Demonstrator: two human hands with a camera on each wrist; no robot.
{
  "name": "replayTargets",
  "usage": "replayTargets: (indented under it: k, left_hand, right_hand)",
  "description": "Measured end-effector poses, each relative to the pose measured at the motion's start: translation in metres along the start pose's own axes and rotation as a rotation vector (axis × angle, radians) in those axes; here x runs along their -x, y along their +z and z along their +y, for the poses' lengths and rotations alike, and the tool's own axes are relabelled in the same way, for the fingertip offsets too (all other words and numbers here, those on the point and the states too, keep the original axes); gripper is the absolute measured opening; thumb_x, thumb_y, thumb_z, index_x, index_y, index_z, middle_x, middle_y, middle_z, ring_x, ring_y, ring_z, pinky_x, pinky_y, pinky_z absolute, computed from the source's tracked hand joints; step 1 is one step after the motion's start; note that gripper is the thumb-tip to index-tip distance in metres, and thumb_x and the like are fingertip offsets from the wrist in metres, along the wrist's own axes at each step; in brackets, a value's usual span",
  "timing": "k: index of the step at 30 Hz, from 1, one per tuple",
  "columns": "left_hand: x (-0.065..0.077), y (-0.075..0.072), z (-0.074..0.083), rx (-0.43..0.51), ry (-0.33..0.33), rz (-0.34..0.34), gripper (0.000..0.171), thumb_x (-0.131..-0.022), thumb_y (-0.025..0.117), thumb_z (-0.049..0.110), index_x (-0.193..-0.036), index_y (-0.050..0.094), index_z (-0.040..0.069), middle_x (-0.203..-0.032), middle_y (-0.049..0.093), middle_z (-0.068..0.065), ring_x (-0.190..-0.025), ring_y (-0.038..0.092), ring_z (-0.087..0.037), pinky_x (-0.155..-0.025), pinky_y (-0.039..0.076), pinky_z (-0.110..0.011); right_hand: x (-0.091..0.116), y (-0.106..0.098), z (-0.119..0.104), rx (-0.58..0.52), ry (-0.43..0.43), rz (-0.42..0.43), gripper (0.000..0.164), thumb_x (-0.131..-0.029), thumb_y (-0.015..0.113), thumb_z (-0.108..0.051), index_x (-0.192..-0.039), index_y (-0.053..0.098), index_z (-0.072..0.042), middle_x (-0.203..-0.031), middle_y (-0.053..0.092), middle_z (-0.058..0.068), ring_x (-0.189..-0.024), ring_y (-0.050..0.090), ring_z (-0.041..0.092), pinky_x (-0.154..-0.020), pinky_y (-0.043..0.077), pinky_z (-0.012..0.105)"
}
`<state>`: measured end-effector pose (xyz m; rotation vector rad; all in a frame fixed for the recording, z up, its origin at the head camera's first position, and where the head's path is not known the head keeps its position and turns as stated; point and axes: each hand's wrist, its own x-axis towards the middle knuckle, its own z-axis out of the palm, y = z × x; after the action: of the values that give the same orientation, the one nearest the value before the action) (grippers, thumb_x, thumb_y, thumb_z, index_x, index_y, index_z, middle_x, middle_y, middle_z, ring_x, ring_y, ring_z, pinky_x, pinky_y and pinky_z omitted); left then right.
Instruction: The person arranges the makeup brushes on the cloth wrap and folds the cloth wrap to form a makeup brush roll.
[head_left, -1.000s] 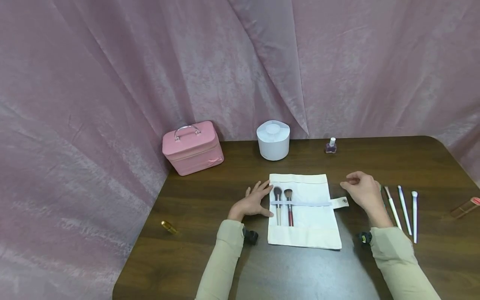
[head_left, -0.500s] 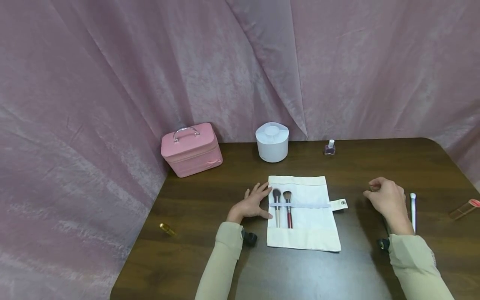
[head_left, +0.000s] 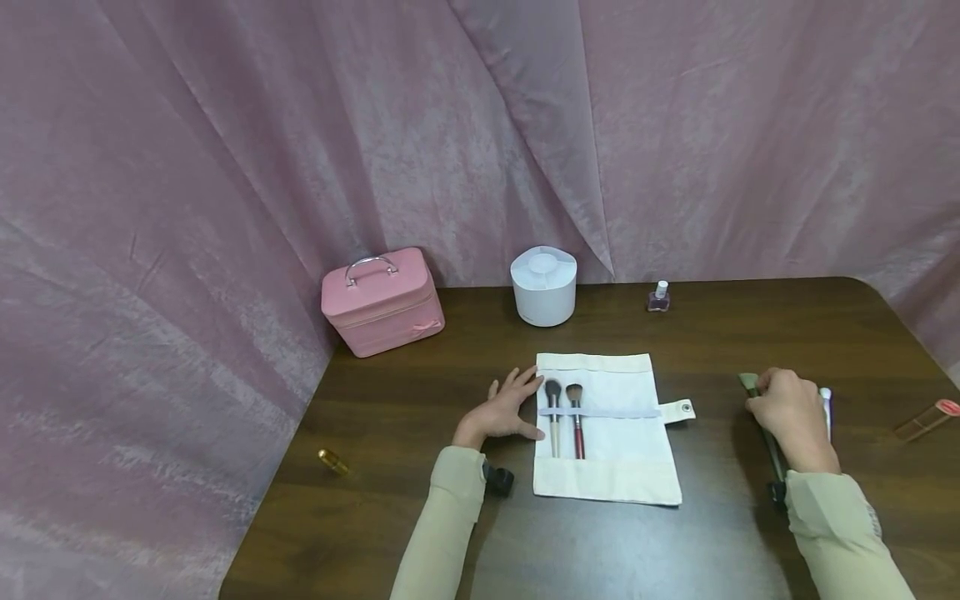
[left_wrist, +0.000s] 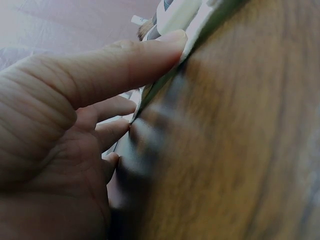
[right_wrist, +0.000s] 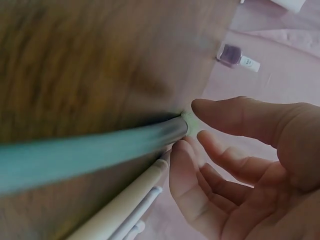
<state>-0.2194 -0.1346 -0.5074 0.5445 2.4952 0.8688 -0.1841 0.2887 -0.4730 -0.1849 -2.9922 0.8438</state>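
A white cloth brush roll (head_left: 622,450) lies unrolled on the table, two makeup brushes under its elastic band: a dark-headed one with a pale handle (head_left: 555,433) and one with a red handle (head_left: 580,437). My left hand (head_left: 501,414) rests spread at the roll's left edge; in the left wrist view its thumb (left_wrist: 145,57) and fingertips touch that edge. My right hand (head_left: 791,415) is low over a green makeup brush (head_left: 750,382) on the table. In the right wrist view, its thumb and fingers stand loosely bent on either side of the brush's ferrule (right_wrist: 175,129).
White-handled brushes (right_wrist: 125,205) lie beside the green one. Further right is a brown tube (head_left: 926,421). At the back stand a pink case (head_left: 386,308), a white round container (head_left: 544,296) and nail polish (head_left: 658,298). A gold tube (head_left: 333,461) lies left.
My right hand has moved right from beside the roll's snap tab and lowered to the green brush, covering most of the white-handled brushes. The left hand stays at the roll's edge.
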Motion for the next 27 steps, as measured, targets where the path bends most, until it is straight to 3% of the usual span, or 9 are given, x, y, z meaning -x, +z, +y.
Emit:
replayTargets:
  k: [5, 12, 19, 22, 27]
  left_hand:
    - [0.001, 0.000, 0.000, 0.004, -0.001, -0.002, 0.096, -0.083, 0.085, 0.021, -0.161, 0.030, 0.014, -0.170, 0.010, 0.001, -0.155, -0.003, -0.025, -0.120, -0.004, -0.055]
    - [0.002, -0.001, 0.001, 0.009, -0.001, 0.000, 0.095, -0.083, 0.085, 0.020, -0.160, 0.031, 0.014, -0.170, 0.010, 0.001, -0.155, -0.002, -0.025, -0.120, -0.004, -0.055]
    - [0.002, 0.000, 0.001, 0.006, 0.004, 0.001, 0.096, -0.083, 0.086, 0.020, -0.161, 0.030, 0.014, -0.170, 0.009, 0.001, -0.155, -0.003, -0.025, -0.120, -0.004, -0.055]
    - [0.001, 0.001, 0.000, 0.002, 0.011, 0.004, 0.096, -0.082, 0.086, 0.021, -0.161, 0.030, 0.013, -0.170, 0.010, 0.001, -0.155, -0.003, -0.025, -0.120, -0.003, -0.056]
    - [0.000, 0.001, -0.001, -0.005, 0.005, 0.008, 0.097, -0.082, 0.086, 0.021, -0.161, 0.030, 0.014, -0.170, 0.010, 0.002, -0.155, -0.003, -0.025, -0.120, -0.003, -0.055]
  right_hand:
    - [-0.002, -0.002, 0.001, 0.024, 0.018, -0.046, 0.028, -0.080, 0.065, -0.004, -0.101, 0.062, 0.013, -0.086, 0.060, 0.031, -0.073, 0.054, 0.044, -0.056, 0.044, 0.047]
    - [-0.004, -0.005, 0.003, 0.047, 0.003, -0.081, 0.030, -0.079, 0.067, -0.006, -0.102, 0.063, 0.013, -0.094, 0.061, 0.036, -0.077, 0.057, 0.047, -0.056, 0.046, 0.049]
    - [-0.006, -0.007, -0.001, 0.024, -0.012, -0.099, 0.034, -0.081, 0.071, -0.009, -0.102, 0.063, 0.017, -0.101, 0.062, 0.038, -0.087, 0.057, 0.054, -0.065, 0.047, 0.054]
    - [-0.006, -0.007, -0.003, -0.005, -0.007, -0.078, 0.033, -0.082, 0.072, -0.010, -0.100, 0.064, 0.017, -0.100, 0.064, 0.036, -0.088, 0.058, 0.055, -0.065, 0.047, 0.052]
    - [-0.005, -0.003, -0.011, -0.098, 0.033, 0.024, 0.027, -0.086, 0.072, -0.013, -0.095, 0.067, 0.012, -0.087, 0.069, 0.027, -0.079, 0.061, 0.044, -0.056, 0.044, 0.039]
